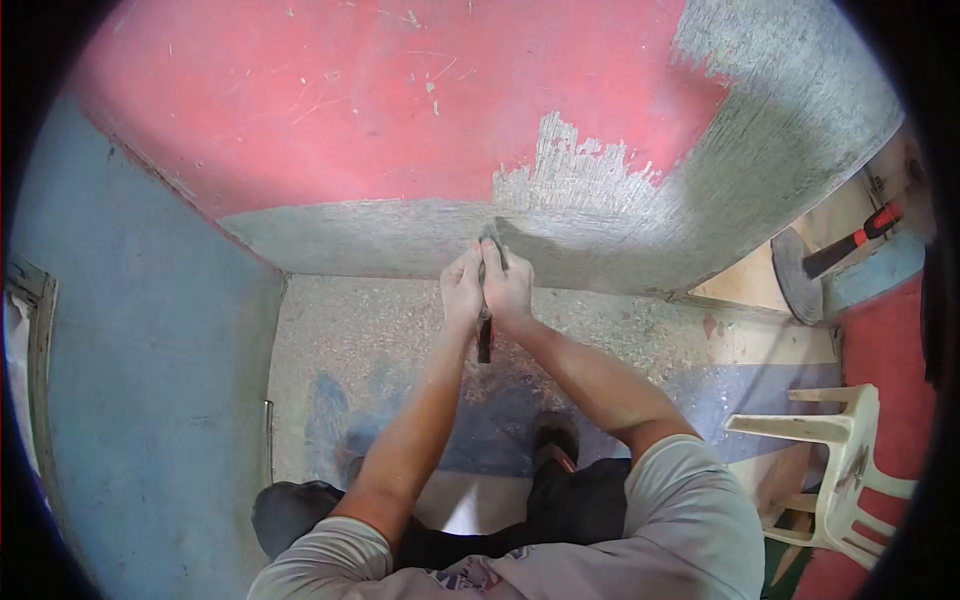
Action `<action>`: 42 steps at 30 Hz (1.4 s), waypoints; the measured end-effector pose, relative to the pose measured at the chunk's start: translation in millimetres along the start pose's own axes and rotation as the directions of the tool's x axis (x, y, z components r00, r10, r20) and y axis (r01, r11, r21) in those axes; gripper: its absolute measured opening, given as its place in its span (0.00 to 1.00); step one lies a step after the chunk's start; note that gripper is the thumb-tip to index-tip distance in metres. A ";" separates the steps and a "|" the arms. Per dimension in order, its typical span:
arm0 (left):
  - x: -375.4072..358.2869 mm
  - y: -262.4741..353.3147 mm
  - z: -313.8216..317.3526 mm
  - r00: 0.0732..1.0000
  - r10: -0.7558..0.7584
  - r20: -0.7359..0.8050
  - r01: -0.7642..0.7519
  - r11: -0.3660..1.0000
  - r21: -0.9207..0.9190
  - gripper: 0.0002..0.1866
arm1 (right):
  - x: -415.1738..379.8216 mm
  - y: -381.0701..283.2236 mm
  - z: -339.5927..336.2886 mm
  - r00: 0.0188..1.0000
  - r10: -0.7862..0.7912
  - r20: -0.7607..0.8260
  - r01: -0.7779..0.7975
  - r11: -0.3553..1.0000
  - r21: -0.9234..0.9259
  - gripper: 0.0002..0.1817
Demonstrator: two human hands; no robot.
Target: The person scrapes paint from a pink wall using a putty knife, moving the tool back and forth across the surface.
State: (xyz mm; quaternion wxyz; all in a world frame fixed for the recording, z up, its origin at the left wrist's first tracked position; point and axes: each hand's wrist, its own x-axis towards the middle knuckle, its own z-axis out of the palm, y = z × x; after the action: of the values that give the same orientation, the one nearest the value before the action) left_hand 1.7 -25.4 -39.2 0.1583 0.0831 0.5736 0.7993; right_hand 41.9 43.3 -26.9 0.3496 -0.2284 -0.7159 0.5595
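Note:
Both dusty hands are together at the middle of the view, in front of the lower grey part of the wall [370,235]. My left hand [462,290] and my right hand [508,288] are closed around one narrow tool [485,340], whose dark end with a bit of red sticks out below them. The tool's far end points at the wall and is mostly hidden by my fingers. Above the grey area the wall has pink paint [300,110] with a ragged edge.
Debris covers the floor [340,320] below the wall. A blue wall [150,330] stands at the left. At the right are a pale plastic chair [850,440] and a round grey disc [795,275] beside a red-and-black handle [860,240].

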 end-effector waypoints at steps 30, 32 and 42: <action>21.0 90.2 27.5 0.997 0.054 0.046 -0.057 0.996 0.074 0.19 | 38.6 -88.8 -1.4 0.995 -0.096 -0.027 0.097 0.994 0.056 0.23; 17.6 92.3 26.7 0.999 -0.001 0.044 -0.001 0.999 0.045 0.19 | 38.9 -81.7 0.1 0.989 -0.144 -0.031 0.146 0.988 0.052 0.23; 1.0 53.1 14.9 1.000 -0.018 0.016 0.018 1.000 -0.010 0.20 | 14.7 -42.9 -1.9 0.998 0.054 0.018 -0.055 0.996 0.068 0.24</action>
State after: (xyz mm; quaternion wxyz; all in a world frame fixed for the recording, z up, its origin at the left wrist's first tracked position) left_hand -2.8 -27.3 15.7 0.1708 0.0836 0.5688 0.8002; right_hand 36.5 43.6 18.2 0.3360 -0.2313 -0.6925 0.5950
